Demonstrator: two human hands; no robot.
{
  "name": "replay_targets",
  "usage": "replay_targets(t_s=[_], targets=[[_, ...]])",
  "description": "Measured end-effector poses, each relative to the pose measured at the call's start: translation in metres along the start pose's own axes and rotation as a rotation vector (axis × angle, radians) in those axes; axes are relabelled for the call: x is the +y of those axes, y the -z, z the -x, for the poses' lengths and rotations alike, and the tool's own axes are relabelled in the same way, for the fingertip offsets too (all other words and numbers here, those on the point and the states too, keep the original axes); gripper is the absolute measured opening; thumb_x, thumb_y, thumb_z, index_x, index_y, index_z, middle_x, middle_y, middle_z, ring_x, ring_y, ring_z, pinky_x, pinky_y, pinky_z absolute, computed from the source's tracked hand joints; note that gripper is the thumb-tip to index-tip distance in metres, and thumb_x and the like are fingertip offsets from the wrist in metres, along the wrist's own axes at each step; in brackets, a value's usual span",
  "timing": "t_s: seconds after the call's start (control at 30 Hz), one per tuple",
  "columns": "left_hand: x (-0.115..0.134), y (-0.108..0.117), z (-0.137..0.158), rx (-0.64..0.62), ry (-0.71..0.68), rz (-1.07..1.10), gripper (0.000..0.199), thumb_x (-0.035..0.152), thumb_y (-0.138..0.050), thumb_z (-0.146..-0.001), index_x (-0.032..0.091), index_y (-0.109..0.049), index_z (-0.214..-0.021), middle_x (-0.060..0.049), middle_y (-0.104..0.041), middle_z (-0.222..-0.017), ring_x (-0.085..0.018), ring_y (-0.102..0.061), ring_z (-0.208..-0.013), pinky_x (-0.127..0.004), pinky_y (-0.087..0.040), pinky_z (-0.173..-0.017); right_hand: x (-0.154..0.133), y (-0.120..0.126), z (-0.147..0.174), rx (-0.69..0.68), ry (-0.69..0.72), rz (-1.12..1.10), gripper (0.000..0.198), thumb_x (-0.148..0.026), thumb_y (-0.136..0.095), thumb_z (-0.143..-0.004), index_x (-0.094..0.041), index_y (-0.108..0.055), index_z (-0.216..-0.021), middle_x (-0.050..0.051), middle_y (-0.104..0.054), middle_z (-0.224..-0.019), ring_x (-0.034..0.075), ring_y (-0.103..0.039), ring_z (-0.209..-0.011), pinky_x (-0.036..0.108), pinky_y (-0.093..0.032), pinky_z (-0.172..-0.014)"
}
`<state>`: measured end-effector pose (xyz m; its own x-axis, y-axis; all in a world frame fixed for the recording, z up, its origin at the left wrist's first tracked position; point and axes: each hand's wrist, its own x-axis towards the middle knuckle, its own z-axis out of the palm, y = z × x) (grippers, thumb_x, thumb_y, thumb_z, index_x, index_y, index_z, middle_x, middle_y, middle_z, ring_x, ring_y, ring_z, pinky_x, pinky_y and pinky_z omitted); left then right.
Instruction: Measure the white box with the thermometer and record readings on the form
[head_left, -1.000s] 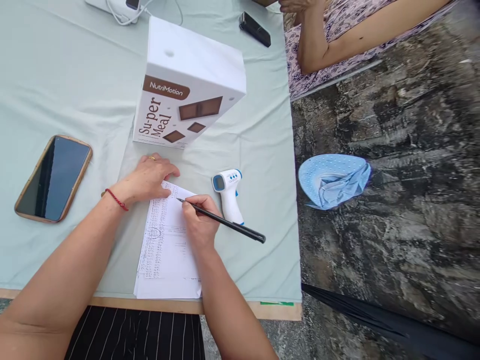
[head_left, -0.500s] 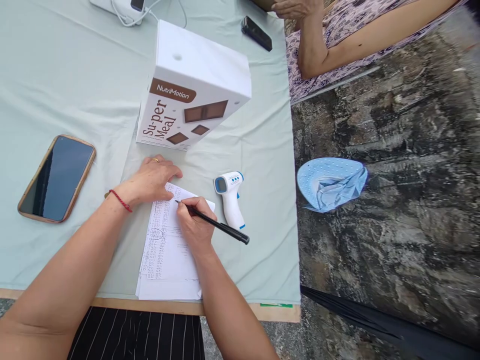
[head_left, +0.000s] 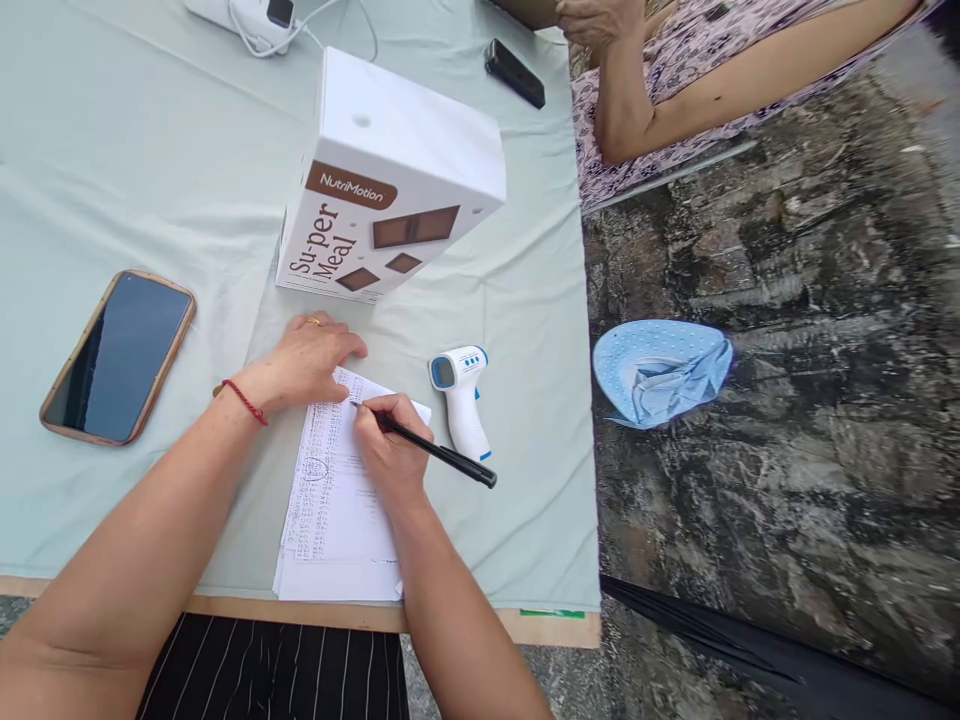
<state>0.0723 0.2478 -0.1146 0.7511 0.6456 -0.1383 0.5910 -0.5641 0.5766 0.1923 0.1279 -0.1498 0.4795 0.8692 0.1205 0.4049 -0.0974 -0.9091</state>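
Note:
My right hand (head_left: 394,447) grips a black pen (head_left: 442,452), its tip on a stack of paper sheets (head_left: 341,580) covered in rows of small handwriting. My left hand (head_left: 311,362) lies with fingers apart over the top left corner of the sheets, thumb on the paper. Just right of the sheets rests a white and blue infrared thermometer (head_left: 461,400). Beyond my left hand stands a white box (head_left: 390,180) with brown print reading "NutriMotion Su-per Meal". A smartphone (head_left: 118,355) in a brown case lies to the left of my left hand.
A pale green cloth (head_left: 525,330) covers the table. At the back are a white device (head_left: 259,22) with a cable and a small black object (head_left: 514,73). Another person's arm (head_left: 626,100) is at upper right. A blue hat (head_left: 664,372) lies on the stone ground.
The whole view has shifted very slightly. Both hands and the pen hold nearly the same place on the paper; the other person's hand has moved a little.

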Motion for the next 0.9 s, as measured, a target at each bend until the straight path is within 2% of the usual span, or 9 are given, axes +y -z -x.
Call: replay_targets(t_s=[0.33,0.63,0.9], targets=[[-0.0022,-0.0013,0.001,0.018,-0.024,-0.01,0.044,0.015,-0.061,-0.067,0.02,-0.063,-0.11,-0.004,-0.065,-0.095,-0.028,-0.051,-0.111,-0.039,-0.035,-0.095,0.0,-0.0001,-0.001,0.02,-0.016,-0.011,0.009,-0.026,-0.056,-0.069,-0.021,-0.056,-0.061,-0.006,-0.054,-0.053,0.01,-0.045,-0.051,0.025,-0.039,-0.053],[0.0004,0.0004,0.0002,-0.012,0.009,-0.001,0.044,0.013,-0.062,-0.066,0.019,-0.064,-0.109,-0.005,-0.066,-0.096,-0.028,-0.051,-0.112,-0.039,-0.034,-0.097,0.001,0.0018,-0.0012,0.009,-0.023,0.02,0.01,-0.027,-0.056,-0.069,-0.021,-0.056,-0.062,-0.005,-0.055,-0.054,0.011,-0.046,-0.052,0.025,-0.039,-0.053],[0.0,-0.0003,-0.0004,-0.009,0.007,0.002,0.042,0.011,-0.061,-0.065,0.019,-0.063,-0.105,-0.005,-0.065,-0.096,-0.028,-0.051,-0.11,-0.039,-0.035,-0.092,-0.0005,0.0016,-0.0013,0.013,-0.027,-0.002,0.009,-0.026,-0.056,-0.068,-0.021,-0.055,-0.061,-0.006,-0.055,-0.054,0.011,-0.046,-0.052,0.026,-0.04,-0.053]])
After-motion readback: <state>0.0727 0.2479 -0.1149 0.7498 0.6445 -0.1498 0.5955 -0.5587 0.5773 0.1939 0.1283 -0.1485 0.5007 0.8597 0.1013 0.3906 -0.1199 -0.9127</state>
